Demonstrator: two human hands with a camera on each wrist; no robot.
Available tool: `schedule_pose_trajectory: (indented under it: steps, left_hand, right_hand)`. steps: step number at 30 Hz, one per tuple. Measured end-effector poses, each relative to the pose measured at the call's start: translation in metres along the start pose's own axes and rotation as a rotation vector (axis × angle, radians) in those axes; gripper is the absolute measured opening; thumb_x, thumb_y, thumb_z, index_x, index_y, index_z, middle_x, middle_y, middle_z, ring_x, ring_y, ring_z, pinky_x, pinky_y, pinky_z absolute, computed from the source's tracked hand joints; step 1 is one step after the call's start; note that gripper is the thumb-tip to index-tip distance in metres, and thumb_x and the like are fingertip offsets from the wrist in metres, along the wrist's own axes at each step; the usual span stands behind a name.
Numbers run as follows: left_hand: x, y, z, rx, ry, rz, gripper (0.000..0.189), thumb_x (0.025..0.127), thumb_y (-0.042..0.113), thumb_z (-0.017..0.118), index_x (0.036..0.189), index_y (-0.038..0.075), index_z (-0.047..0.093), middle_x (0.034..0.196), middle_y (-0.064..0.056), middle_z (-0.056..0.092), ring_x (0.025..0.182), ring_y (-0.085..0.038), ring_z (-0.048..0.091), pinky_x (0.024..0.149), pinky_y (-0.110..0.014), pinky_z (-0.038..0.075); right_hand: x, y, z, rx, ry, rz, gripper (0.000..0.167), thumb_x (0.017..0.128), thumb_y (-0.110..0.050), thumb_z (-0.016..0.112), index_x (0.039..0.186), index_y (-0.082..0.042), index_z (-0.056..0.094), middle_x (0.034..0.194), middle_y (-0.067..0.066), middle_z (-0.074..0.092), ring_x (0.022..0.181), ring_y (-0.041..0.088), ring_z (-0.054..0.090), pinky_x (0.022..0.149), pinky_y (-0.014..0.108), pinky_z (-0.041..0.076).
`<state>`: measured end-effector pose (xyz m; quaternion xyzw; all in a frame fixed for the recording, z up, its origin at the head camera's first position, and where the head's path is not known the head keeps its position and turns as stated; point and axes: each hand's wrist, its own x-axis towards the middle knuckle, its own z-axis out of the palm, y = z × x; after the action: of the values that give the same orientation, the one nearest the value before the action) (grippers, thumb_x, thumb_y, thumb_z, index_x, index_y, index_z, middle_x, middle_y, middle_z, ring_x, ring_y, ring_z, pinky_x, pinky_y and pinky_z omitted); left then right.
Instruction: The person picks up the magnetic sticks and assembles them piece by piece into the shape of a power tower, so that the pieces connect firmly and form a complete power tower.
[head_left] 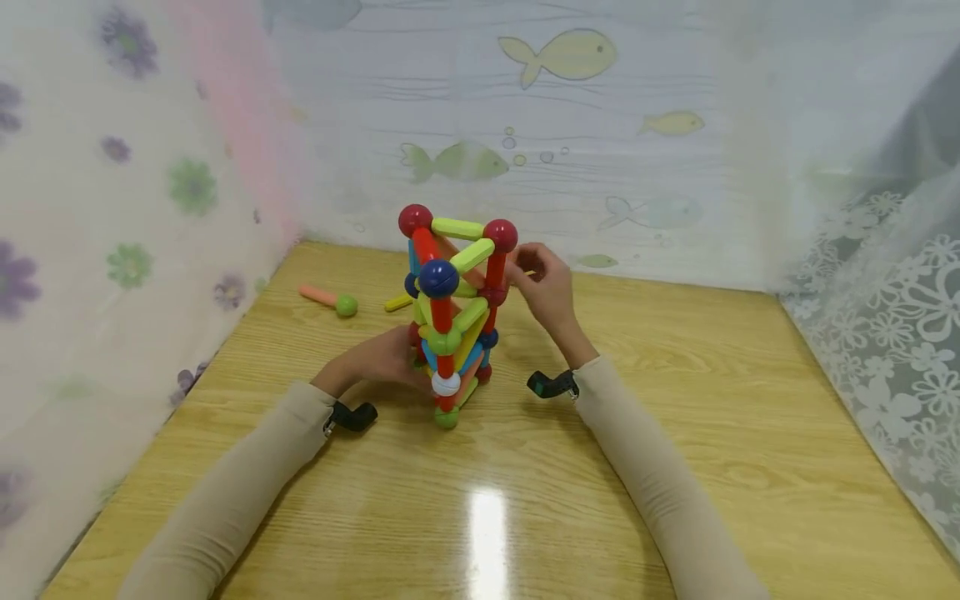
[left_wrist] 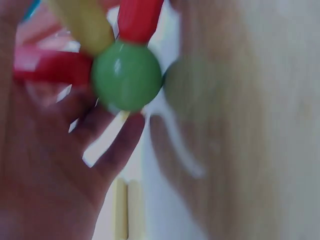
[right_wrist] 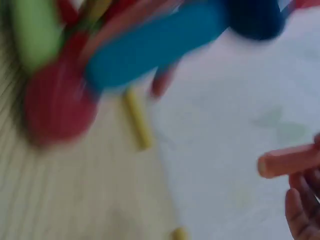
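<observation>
A tower of coloured magnetic sticks and balls (head_left: 446, 342) stands upright on the table, red balls at its top corners. My left hand (head_left: 384, 358) holds its lower left side. Close up in the left wrist view, a green ball (left_wrist: 127, 75) joins red and yellow sticks in front of that hand's palm and fingers. Just right of the tower's upper half is my right hand (head_left: 546, 287). It pinches a salmon-coloured stick (right_wrist: 289, 161), seen at the right edge of the right wrist view. Part of each hand is hidden behind the tower or cut off by the frame.
On the wooden table (head_left: 750, 417), left of the tower, lies a salmon stick (head_left: 318, 294) with a green ball (head_left: 347, 306) at its end. Behind the tower lies a yellow stick (head_left: 399, 302). Patterned curtains (head_left: 570, 167) border the table's back and sides.
</observation>
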<state>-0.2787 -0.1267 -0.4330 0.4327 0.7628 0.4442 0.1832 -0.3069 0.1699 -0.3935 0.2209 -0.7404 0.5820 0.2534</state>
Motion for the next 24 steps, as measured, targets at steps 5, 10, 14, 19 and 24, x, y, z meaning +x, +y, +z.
schedule_pose_trajectory:
  steps: [5,10,14,19,24]
  left_hand:
    - [0.007,0.006,0.012,-0.01,0.139,-0.088,0.077,0.083,0.036,0.091,0.146,0.019,0.05,0.136,0.005,0.062,0.125,-0.017,0.058,0.108,-0.044,0.044]
    - [0.009,0.008,0.016,-0.044,0.17,-0.082,0.073,0.085,0.026,0.09,0.146,0.019,0.049,0.138,0.003,0.061,0.127,-0.019,0.056,0.11,-0.048,0.042]
    - [0.009,0.006,0.017,-0.072,0.154,-0.08,0.071,0.087,0.02,0.088,0.146,0.014,0.048,0.138,-0.001,0.061,0.128,-0.022,0.056,0.11,-0.048,0.042]
    - [0.01,0.002,0.018,-0.105,0.138,-0.071,0.07,0.088,0.019,0.087,0.145,0.014,0.048,0.137,0.0,0.062,0.126,-0.02,0.058,0.109,-0.045,0.044]
    - [0.01,0.001,0.017,-0.117,0.133,-0.05,0.068,0.089,0.017,0.086,0.145,0.015,0.049,0.136,0.0,0.062,0.126,-0.02,0.058,0.108,-0.044,0.044]
  right_hand:
    - [0.011,-0.045,-0.016,0.358,0.172,-0.043,0.014,0.097,-0.005,0.07,0.107,0.004,0.067,0.089,0.014,0.067,0.077,0.023,0.067,0.072,0.033,0.057]
    - [0.006,-0.08,-0.012,0.478,0.123,-0.122,0.012,0.097,-0.007,0.067,0.105,0.003,0.066,0.085,0.016,0.065,0.069,0.026,0.066,0.072,0.036,0.059]
    - [-0.005,-0.095,-0.002,0.447,0.062,-0.098,0.017,0.095,-0.009,0.068,0.109,0.001,0.068,0.09,0.014,0.065,0.075,0.024,0.065,0.072,0.033,0.059]
    - [-0.015,-0.102,0.003,0.412,0.021,-0.046,0.024,0.094,-0.015,0.072,0.112,0.002,0.069,0.093,0.013,0.066,0.074,0.022,0.064,0.07,0.03,0.059]
    - [-0.018,-0.106,0.003,0.382,-0.014,-0.051,0.026,0.096,-0.014,0.072,0.113,0.005,0.068,0.093,0.013,0.069,0.071,0.021,0.065,0.067,0.03,0.059]
